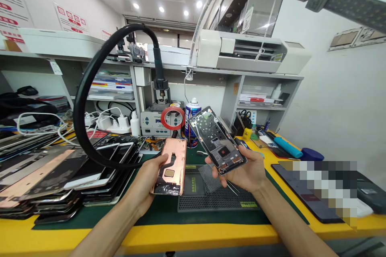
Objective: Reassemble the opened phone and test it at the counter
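My left hand [150,178] grips a phone screen panel [178,156] by its left edge. Its copper-coloured back faces me, with a black flex cable running down it and a dark strip along the bottom. In my right hand [247,170] is an opened phone frame [215,141], tilted, its bare inside showing with a dark square chip area low down. My fingers wrap its lower end. Both pieces are held up over a black perforated mat [217,200]. A thin clear sheet and a slim pale tool [232,188] show below my right hand.
Stacked phone screens [102,176] crowd the left of the yellow bench [169,239]. A thick black hose [79,100] arches in front of a rework station [153,122]. Behind the phone frame stands a spray can [192,122]. A tablet-like dark panel [301,192] lies at right.
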The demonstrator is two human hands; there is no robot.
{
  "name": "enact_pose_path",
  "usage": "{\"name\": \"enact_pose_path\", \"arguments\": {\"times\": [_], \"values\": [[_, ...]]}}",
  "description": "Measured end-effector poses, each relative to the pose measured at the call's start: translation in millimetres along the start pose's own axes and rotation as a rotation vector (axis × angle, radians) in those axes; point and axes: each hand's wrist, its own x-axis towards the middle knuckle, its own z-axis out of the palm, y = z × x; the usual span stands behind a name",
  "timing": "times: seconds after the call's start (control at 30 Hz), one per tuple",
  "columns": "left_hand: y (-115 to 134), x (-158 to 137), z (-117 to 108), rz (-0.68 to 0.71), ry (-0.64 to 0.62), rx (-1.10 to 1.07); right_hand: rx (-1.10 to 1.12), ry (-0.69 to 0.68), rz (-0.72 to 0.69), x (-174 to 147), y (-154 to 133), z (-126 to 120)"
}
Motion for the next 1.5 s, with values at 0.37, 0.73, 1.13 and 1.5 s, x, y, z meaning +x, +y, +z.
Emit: {"name": "enact_pose_path", "arguments": {"times": [0.37, 0.73, 1.13, 1.5], "values": [[-1, 2, -7, 0.104, -0.075, 0.081, -0.036, 0.106, 0.007, 0, 0, -2], [-8, 9, -9, 0.06, -0.074, 0.051, 0.026, 0.081, 0.005, 0, -1, 0], [-19, 19, -5, 0.008, 0.018, 0.067, 0.057, 0.109, 0.013, 0, -2, -2], [-16, 22, -4, -0.014, -0.055, 0.125, 0.067, 0.058, 0.02, -1, -3, -2]]}}
